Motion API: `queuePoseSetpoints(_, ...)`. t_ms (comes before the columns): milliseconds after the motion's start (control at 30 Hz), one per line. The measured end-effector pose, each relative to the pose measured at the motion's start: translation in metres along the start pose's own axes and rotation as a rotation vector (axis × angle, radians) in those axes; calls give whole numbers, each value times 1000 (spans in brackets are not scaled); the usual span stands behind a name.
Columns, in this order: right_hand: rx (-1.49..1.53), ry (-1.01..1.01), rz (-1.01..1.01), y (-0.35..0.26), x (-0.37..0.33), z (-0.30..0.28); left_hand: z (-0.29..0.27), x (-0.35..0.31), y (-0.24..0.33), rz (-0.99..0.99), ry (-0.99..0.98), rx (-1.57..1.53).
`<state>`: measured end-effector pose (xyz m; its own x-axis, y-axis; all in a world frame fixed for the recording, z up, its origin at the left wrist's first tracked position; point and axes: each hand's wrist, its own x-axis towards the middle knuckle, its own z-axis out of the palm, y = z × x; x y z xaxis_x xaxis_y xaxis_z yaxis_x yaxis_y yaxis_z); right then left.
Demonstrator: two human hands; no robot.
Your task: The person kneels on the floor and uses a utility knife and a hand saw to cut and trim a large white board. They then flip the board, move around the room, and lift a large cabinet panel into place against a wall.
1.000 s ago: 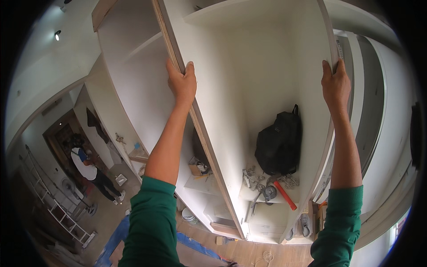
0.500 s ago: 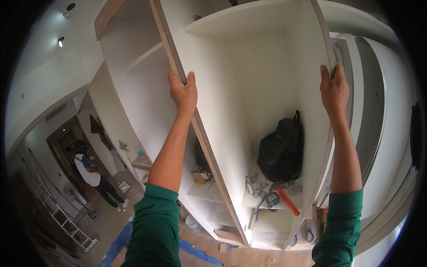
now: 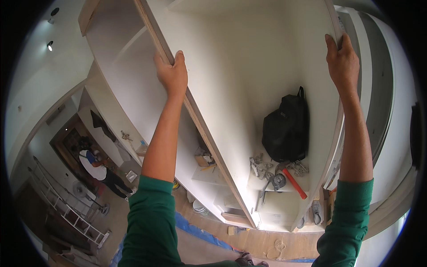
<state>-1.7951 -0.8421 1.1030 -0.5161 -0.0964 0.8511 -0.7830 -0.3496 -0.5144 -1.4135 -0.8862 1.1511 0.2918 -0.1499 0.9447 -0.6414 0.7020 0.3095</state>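
Both my arms, in green sleeves, reach up to a tall white cabinet. My left hand [image 3: 172,74] grips the front edge of the left upright panel [image 3: 200,119], thumb on one side and fingers on the other. Around the edge of the right upright panel [image 3: 316,133] my right hand [image 3: 343,63] is closed in the same way. Between the two panels, a black backpack [image 3: 285,129] rests on a low shelf. In front of it lie a hammer with a red handle [image 3: 294,182], a round grey tool [image 3: 278,180] and several small metal fittings [image 3: 260,166].
Shoes [image 3: 316,212] stand in a low cubby at right. Below are a coil of cord [image 3: 277,250] on the wood floor and a blue floor covering [image 3: 195,231]. Far left, a person [image 3: 103,171] stands near a fan [image 3: 81,190] and a ladder [image 3: 73,212].
My view has tilted downward, and more floor and my feet show. Both hands appear higher and farther apart in the picture, still gripping the panel edges. The backpack and tools have stayed put.
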Motion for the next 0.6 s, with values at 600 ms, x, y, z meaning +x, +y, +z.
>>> queuePoseSetpoints(600, -31, 28, -23, 2, 1, 2, -3, -11, -24, 134, 53, -42)
